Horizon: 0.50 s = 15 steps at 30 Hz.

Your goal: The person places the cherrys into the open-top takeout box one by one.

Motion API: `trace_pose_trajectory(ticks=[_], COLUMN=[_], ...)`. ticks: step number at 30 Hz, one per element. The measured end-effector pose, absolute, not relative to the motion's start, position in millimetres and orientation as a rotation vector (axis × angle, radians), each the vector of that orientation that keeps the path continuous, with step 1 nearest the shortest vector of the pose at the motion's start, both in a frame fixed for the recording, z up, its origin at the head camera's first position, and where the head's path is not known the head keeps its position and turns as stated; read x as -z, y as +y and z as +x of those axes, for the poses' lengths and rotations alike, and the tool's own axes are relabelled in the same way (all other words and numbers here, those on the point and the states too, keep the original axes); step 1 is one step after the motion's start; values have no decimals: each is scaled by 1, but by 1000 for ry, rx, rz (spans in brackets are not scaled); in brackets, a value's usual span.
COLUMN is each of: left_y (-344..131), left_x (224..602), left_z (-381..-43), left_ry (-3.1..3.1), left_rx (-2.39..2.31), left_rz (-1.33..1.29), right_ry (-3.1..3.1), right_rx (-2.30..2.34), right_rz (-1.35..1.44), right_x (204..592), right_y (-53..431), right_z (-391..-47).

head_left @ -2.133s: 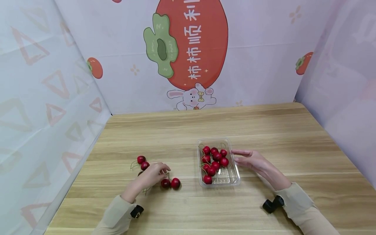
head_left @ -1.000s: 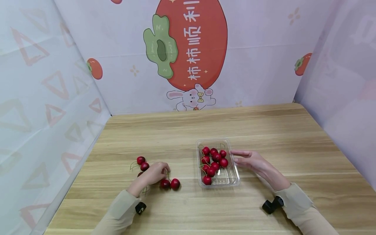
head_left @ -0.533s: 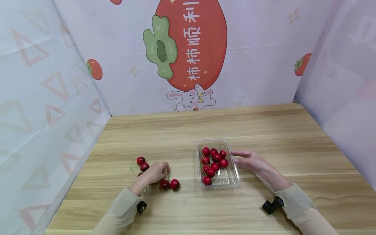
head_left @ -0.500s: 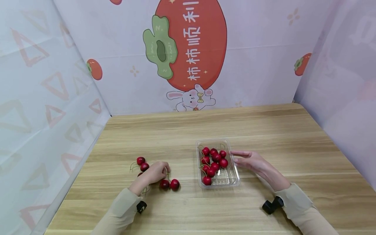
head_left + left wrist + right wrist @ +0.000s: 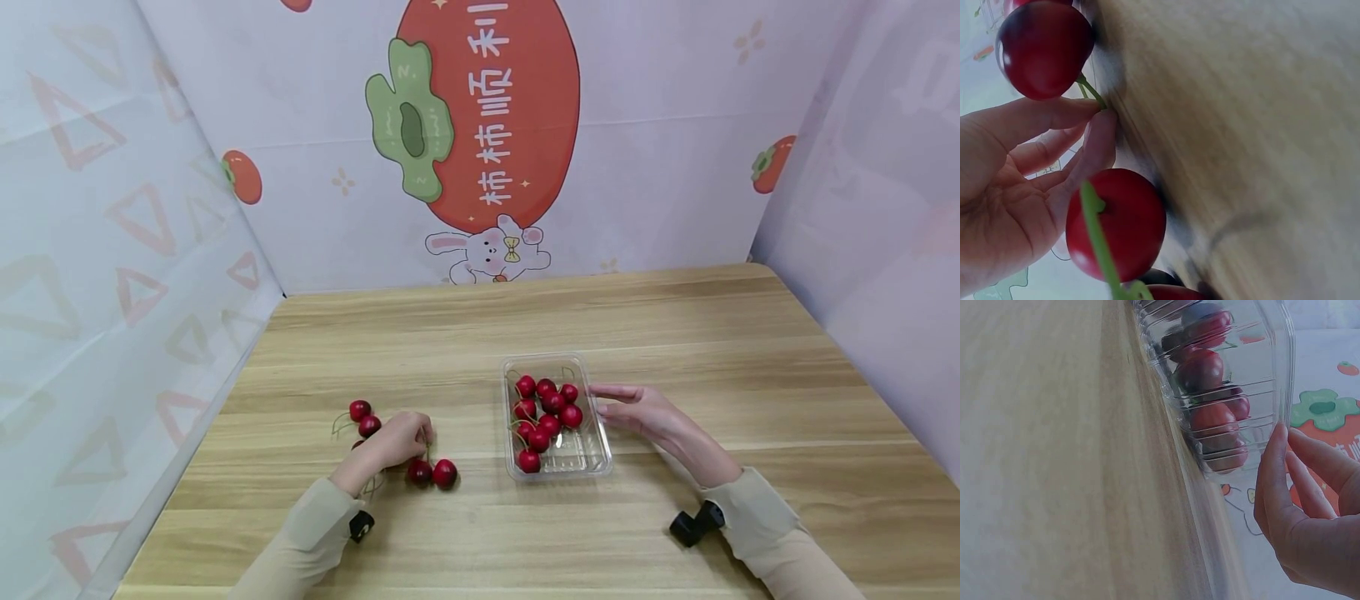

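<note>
My left hand (image 5: 397, 440) pinches the green stem (image 5: 1099, 97) of a dark red cherry (image 5: 420, 472) between thumb and fingertip, close over the table. A second cherry (image 5: 445, 474) sits right beside that one. Under the left wrist, another cherry (image 5: 1116, 225) shows with its stem toward the camera; the hand partly covers it in the head view. A clear plastic container (image 5: 588, 462) holds several cherries (image 5: 550, 425) with stems. My right hand (image 5: 648, 412) touches its right rim with fingers nearly straight, the thumb and a fingertip right at the edge.
Two loose cherries (image 5: 364, 418) lie beyond the left hand, and a further one is mostly hidden by it. The wooden table (image 5: 480, 542) meets a printed cloth backdrop (image 5: 660, 167) at the back. Black wrist cameras (image 5: 362, 526) sit at both cuffs.
The left hand's fingers have drawn together on the stem, and the two cherries there have shifted slightly left. The right hand and container have stayed in place.
</note>
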<state>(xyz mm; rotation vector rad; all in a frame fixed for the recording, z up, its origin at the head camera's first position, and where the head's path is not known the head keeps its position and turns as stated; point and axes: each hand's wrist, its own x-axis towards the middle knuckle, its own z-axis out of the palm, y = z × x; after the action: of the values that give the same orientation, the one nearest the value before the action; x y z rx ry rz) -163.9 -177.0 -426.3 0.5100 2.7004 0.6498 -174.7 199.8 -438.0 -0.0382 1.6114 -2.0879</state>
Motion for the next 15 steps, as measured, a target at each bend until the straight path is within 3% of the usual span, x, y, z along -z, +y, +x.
trace_pose_trajectory(ticks=[15], left_y=[-182], left_x=[424], left_z=[-164], left_ry=[2712], left_rx=[-664], left_rz=[573], right_ry=[1618], right_rx=[2086], right_rz=[-56], right_x=[439], right_y=[200], right_z=[-175])
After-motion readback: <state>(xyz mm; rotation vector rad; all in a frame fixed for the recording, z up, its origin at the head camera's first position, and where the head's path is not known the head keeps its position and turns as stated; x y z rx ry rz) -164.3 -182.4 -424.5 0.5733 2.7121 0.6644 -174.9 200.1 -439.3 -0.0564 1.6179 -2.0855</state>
